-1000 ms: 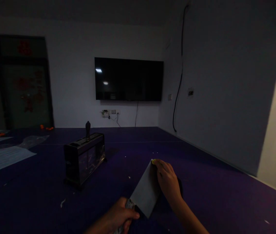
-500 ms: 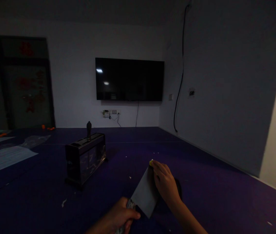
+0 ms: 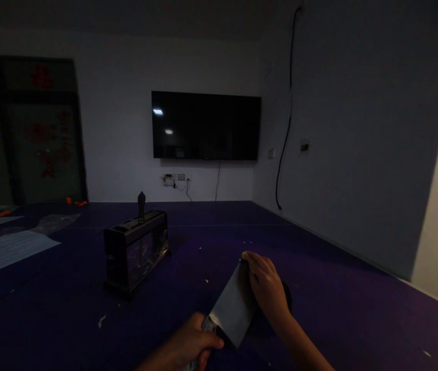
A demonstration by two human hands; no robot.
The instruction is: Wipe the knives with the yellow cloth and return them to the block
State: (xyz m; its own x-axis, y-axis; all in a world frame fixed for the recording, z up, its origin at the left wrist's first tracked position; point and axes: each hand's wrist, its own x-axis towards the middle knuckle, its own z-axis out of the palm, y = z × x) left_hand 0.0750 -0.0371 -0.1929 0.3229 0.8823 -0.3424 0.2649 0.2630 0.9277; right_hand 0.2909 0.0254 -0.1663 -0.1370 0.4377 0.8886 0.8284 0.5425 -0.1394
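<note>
My left hand (image 3: 198, 340) is closed round the handle of a cleaver (image 3: 234, 309), whose broad grey blade slants up and to the right. Against the blade's far end is my right hand (image 3: 267, 283), its fingers bent over a small yellow pad (image 3: 245, 255). Only a corner of the pad shows past the fingertips. A dark object (image 3: 287, 297) lies partly hidden behind my right wrist. To the left stands a black knife block (image 3: 137, 252) with clear sides, and one dark handle (image 3: 141, 206) sticks up from its top.
Small white scraps (image 3: 102, 321) are scattered over the purple tabletop (image 3: 188, 263). Printed paper (image 3: 14, 250) and a clear plastic bag (image 3: 54, 222) lie at the left, with orange pieces (image 3: 81, 203) behind. A television (image 3: 206, 126) hangs on the far wall.
My right hand has shifted slightly to the right along the blade's far end with the yellow pad. The left hand keeps its grip on the cleaver, almost still.
</note>
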